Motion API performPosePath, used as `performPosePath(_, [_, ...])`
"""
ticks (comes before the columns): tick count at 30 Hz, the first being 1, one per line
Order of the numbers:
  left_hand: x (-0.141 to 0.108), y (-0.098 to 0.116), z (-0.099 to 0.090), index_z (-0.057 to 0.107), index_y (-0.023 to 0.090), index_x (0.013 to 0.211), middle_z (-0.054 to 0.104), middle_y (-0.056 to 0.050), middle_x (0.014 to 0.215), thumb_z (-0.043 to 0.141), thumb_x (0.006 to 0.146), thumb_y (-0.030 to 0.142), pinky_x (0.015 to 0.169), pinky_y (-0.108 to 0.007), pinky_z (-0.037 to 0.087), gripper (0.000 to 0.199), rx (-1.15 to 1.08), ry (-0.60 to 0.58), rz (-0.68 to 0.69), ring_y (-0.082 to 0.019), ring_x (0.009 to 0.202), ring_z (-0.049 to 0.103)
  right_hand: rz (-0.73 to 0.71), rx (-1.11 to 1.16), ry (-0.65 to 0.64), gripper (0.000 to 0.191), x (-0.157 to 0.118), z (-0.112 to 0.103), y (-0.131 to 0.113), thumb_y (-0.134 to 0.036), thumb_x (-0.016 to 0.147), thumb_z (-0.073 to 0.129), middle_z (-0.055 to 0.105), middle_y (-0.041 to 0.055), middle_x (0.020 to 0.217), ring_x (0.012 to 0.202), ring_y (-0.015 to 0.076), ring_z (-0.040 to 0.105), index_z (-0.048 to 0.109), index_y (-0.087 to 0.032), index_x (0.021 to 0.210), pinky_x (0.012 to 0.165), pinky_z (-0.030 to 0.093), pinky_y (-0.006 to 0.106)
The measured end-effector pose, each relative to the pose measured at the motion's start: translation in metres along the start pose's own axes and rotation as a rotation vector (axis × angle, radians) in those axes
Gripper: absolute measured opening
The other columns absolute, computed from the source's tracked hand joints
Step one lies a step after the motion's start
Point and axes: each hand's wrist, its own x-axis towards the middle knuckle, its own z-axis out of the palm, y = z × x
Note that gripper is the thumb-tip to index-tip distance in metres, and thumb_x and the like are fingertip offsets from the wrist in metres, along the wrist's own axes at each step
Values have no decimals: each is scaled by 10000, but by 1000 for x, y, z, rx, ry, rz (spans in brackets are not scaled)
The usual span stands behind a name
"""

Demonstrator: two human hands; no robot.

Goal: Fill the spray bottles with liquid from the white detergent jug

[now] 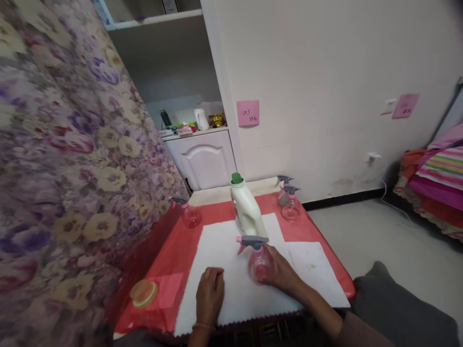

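Right hand (278,270), lower centre of the frame: fingers wrapped round the side of a clear pink spray bottle (259,266), gripping it upright. Its grey-and-pink spray head (253,241) sits on top, nozzle toward the left of the frame. Can't tell if its base touches the white cloth (231,303) or hangs just over it. Left hand (210,294), left of that bottle and apart from it: back of the hand up, fingers loosely bent over the cloth, nothing visible in them; underside hidden, so I can't tell how far they curl.

Pale green jug (248,207), frame centre, just behind my bottle, green piece (237,178) at its mouth. Second spray bottle (191,217) left of centre on the red tabletop (162,260); third one (290,210) right of centre, with another grey spray head (284,179) partly hidden behind it. Round container (144,294) lower left, next to a pink sheet (170,290).

Flowered curtain (90,183) fills the left side. White cupboard (204,159) upper centre-left, white jug (201,119) on its ledge. Pink note (248,113) on the wall (318,72), upper centre. Striped bedding (443,168) at the right edge.
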Motion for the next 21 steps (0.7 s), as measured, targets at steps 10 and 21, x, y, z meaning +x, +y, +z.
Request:
performPosePath(10, [4, -6, -1, 638, 235, 901, 659, -37, 911, 459, 880, 290, 840, -376, 505, 188, 54, 20, 56, -229, 903, 626, 17, -125, 156, 880, -7, 28, -1, -127, 522, 725, 535, 112, 1285, 1233, 330, 506, 394, -223, 1331, 1057, 420, 494])
performPosePath(21, [5, -6, -2, 650, 241, 897, 673, -29, 922, 458, 870, 310, 829, -368, 526, 207, 91, 29, 57, -227, 910, 643, -14, -103, 220, 711, 1, -3, -15, -197, 598, 684, 620, 75, 1177, 1082, 291, 616, 467, -235, 1274, 938, 519, 431])
